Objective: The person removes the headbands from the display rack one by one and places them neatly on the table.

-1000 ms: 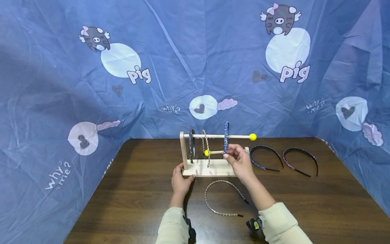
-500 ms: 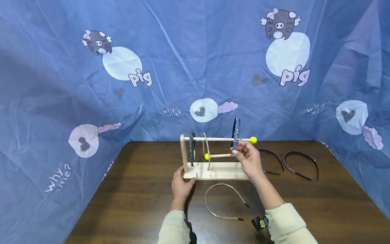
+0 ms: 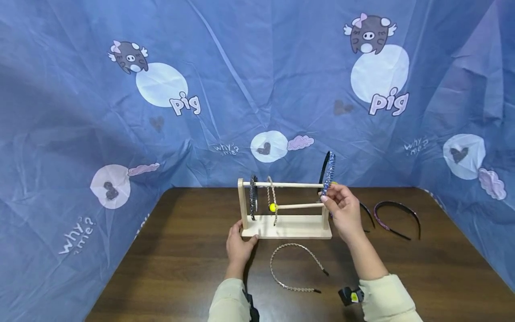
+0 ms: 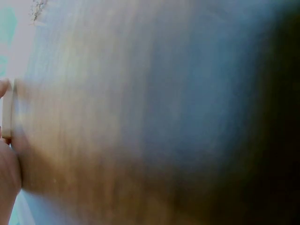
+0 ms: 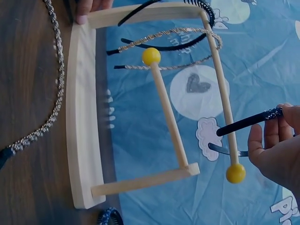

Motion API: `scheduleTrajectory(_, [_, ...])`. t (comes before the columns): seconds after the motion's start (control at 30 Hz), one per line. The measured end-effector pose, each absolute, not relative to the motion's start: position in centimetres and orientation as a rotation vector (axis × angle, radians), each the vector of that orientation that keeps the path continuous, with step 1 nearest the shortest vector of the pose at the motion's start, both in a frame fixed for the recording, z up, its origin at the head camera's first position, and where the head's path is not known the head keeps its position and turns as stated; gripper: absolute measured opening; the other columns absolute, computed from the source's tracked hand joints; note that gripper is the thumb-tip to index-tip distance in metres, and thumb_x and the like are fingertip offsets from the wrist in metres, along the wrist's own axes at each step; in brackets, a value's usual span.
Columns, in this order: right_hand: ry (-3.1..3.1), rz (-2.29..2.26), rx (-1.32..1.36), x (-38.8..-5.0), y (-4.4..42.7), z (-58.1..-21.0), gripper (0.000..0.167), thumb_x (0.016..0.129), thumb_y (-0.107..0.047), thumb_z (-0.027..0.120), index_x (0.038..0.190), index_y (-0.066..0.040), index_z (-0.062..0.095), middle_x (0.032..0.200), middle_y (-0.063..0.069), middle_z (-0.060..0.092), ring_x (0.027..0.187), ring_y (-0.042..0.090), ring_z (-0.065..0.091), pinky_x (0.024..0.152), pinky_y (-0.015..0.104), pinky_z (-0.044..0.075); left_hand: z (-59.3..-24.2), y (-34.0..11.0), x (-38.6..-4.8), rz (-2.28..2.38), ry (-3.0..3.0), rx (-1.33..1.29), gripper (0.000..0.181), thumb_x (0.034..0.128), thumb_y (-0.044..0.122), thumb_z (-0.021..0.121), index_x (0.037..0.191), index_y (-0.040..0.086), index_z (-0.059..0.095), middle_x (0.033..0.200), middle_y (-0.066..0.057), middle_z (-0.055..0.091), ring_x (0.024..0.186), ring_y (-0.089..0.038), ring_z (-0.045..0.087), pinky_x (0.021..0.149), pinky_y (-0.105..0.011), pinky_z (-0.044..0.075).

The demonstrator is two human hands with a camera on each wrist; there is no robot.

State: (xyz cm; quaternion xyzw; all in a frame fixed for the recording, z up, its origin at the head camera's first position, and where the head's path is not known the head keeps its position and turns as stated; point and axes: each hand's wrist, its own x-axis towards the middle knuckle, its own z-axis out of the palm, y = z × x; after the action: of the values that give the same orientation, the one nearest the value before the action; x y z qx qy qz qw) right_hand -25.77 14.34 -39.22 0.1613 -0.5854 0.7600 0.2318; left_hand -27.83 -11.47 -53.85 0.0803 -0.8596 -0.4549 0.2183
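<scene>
My right hand (image 3: pixel 345 210) pinches a blue glittery headband (image 3: pixel 331 165) by its side at the right end of the upper rod of a wooden stand (image 3: pixel 287 227). In the right wrist view, the headband's two black ends (image 5: pixel 241 123) straddle the rod close to its yellow ball (image 5: pixel 235 173). My left hand (image 3: pixel 238 246) grips the left end of the stand's base, thumb at the front. A black headband (image 3: pixel 252 197) and a twisted beaded headband (image 3: pixel 275 197) hang farther left on the rod. The left wrist view is mostly blurred.
On the table before the stand lies a beaded headband (image 3: pixel 272 268). To the right are a pink-purple headband (image 3: pixel 380 218) and another headband (image 3: pixel 368 214), partly hidden by my right hand. A lower rod with a yellow ball (image 3: pixel 273 207) points left. Blue printed cloth (image 3: pixel 225 112) hangs behind.
My right hand has carried the blue headband rightward along the upper rod, from between the beaded headband and the ball to the rod's right end. My left hand stays on the base.
</scene>
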Motion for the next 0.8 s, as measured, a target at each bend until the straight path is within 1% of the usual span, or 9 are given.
scheduleTrajectory(0.13, [-1.581,2.083,0.464,-25.2,15.0,-39.2,0.024,0.079,0.024,0.053,0.097,0.008,0.054,0.083,0.008,0.064,0.077,0.014,0.061,0.066,0.018,0.049,-53.7,-11.5,-27.9,-1.265,-2.387,0.226,0.065,0.0647,0.015,0.083,0.122,0.007,0.055,0.116,-0.012,0.057,0.109,-0.032,0.053,0.091,-0.045,0.040])
scheduleTrajectory(0.23, [-1.566,2.074,0.468,-24.7,15.6,-39.3,0.024,0.078,0.024,0.053,0.098,0.009,0.055,0.083,0.008,0.064,0.078,0.015,0.061,0.068,0.018,0.049,-53.5,-11.5,-27.9,-1.273,-2.381,0.219,0.065,0.0644,0.015,0.084,0.122,0.007,0.055,0.116,-0.012,0.057,0.109,-0.033,0.053,0.091,-0.046,0.040])
scheduleTrajectory(0.47, [-1.557,2.094,0.471,-23.7,16.5,-40.0,0.029,0.078,0.025,0.053,0.098,0.004,0.059,0.085,0.007,0.065,0.081,0.014,0.062,0.072,0.018,0.049,-53.6,-11.4,-27.9,-1.270,-2.385,0.217,0.064,0.0644,0.015,0.083,0.121,0.007,0.056,0.116,-0.012,0.057,0.108,-0.033,0.053,0.091,-0.046,0.040])
scheduleTrajectory(0.7, [-1.567,2.096,0.491,-24.0,17.1,-40.1,0.028,0.079,0.023,0.053,0.099,0.006,0.058,0.086,0.008,0.065,0.081,0.015,0.062,0.073,0.020,0.050,-53.7,-11.5,-27.8,-1.271,-2.394,0.243,0.063,0.0647,0.015,0.083,0.121,0.008,0.056,0.115,-0.012,0.057,0.108,-0.032,0.053,0.092,-0.044,0.039])
scheduleTrajectory(0.8, [-1.560,2.084,0.494,-24.5,17.3,-40.0,0.028,0.079,0.023,0.053,0.098,0.003,0.059,0.085,0.007,0.066,0.081,0.014,0.062,0.072,0.019,0.049,-53.7,-11.5,-27.7,-1.276,-2.396,0.240,0.063,0.0649,0.015,0.083,0.121,0.008,0.055,0.116,-0.012,0.057,0.109,-0.032,0.053,0.092,-0.044,0.039])
